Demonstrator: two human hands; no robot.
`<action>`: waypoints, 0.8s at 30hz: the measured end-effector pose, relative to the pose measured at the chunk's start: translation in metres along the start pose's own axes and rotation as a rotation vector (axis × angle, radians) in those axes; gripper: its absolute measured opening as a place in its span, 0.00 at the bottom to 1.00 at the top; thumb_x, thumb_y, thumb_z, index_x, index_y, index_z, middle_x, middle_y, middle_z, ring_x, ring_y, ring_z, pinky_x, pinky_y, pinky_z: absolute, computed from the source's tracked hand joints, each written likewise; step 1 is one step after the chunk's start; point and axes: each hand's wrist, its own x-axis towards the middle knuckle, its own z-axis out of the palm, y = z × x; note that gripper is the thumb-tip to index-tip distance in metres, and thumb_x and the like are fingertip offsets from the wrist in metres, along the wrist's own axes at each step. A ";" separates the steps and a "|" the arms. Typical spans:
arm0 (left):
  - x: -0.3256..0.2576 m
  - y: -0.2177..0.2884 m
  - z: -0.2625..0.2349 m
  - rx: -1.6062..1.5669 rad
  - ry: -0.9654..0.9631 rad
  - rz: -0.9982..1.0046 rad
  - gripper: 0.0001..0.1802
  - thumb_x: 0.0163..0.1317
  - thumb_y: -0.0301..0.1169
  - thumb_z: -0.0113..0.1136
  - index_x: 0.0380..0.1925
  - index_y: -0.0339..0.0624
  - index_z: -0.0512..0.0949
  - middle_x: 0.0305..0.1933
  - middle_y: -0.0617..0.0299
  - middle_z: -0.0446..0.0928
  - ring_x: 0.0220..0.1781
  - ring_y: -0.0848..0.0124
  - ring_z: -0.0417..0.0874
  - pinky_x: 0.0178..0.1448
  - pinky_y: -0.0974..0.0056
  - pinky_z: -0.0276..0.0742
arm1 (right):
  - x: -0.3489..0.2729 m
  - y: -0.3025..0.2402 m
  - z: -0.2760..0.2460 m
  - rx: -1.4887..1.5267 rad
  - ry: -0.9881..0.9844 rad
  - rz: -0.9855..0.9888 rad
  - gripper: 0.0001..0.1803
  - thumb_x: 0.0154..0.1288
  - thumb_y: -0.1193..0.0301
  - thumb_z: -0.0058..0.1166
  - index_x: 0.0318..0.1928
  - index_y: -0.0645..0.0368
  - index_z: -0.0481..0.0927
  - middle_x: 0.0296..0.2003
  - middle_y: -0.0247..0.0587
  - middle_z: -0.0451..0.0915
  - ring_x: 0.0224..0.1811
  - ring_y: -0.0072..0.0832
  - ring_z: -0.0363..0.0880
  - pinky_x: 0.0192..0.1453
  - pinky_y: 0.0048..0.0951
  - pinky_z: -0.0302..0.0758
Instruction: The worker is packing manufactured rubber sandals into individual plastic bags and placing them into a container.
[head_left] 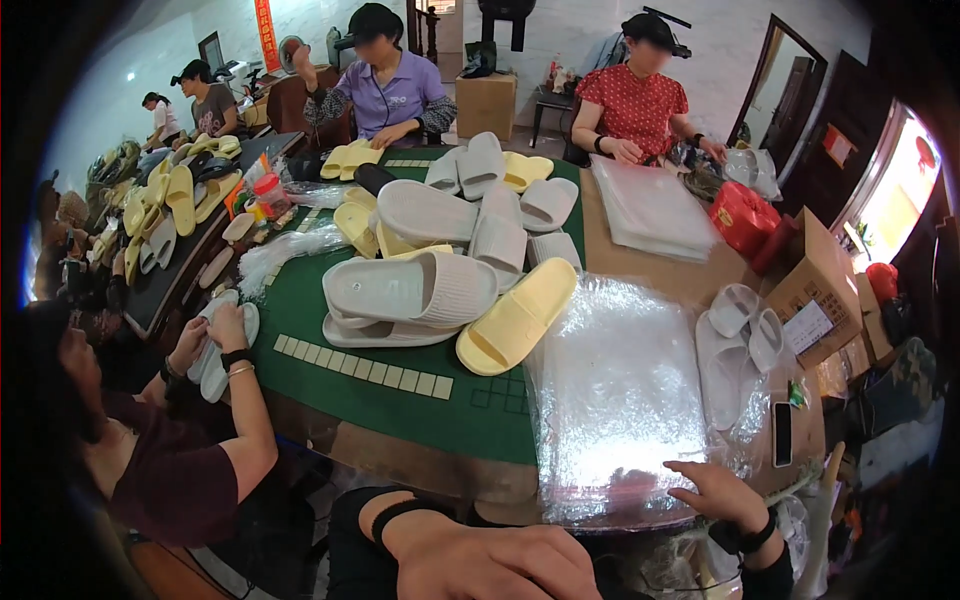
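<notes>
Holding our empty right hand (728, 497) open, fingers spread, over the clear plastic bags (620, 380), we probably keep them flat at the worktop (380, 455) edge for reach; our left hand (497, 565) hides its fingers, so we cannot tell its grip.

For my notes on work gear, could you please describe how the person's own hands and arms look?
The left hand and right hand are gloveless. A black band circles the left wrist; the right wrist has a bulkier black band. Dark sleeve fabric shows behind it.
</notes>
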 end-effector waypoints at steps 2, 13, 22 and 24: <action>-0.001 -0.004 0.008 0.076 0.143 0.000 0.08 0.61 0.37 0.61 0.39 0.54 0.82 0.51 0.48 0.75 0.55 0.58 0.71 0.54 0.59 0.64 | 0.004 0.001 0.001 -0.001 0.012 -0.017 0.26 0.63 0.58 0.52 0.59 0.54 0.69 0.47 0.53 0.78 0.48 0.48 0.77 0.51 0.41 0.74; 0.005 -0.023 0.005 -0.015 0.023 -0.031 0.11 0.63 0.44 0.57 0.36 0.53 0.82 0.53 0.49 0.74 0.56 0.56 0.70 0.54 0.57 0.64 | 0.032 0.024 0.046 -0.012 0.024 -0.184 0.32 0.61 0.62 0.54 0.64 0.53 0.62 0.59 0.58 0.67 0.59 0.50 0.68 0.61 0.42 0.67; -0.028 -0.037 -0.047 0.504 0.173 -0.557 0.16 0.58 0.24 0.55 0.47 0.32 0.72 0.54 0.43 0.69 0.55 0.60 0.72 0.60 0.58 0.66 | 0.024 0.036 0.050 0.068 -0.004 -0.216 0.29 0.62 0.63 0.52 0.63 0.53 0.64 0.55 0.51 0.72 0.53 0.46 0.74 0.56 0.38 0.72; -0.029 -0.053 -0.061 0.487 0.435 -0.710 0.19 0.56 0.17 0.51 0.50 0.33 0.70 0.54 0.52 0.69 0.54 0.68 0.70 0.58 0.65 0.65 | 0.015 0.026 0.028 0.194 -0.027 -0.169 0.29 0.63 0.64 0.53 0.63 0.54 0.64 0.55 0.49 0.73 0.52 0.43 0.75 0.54 0.37 0.73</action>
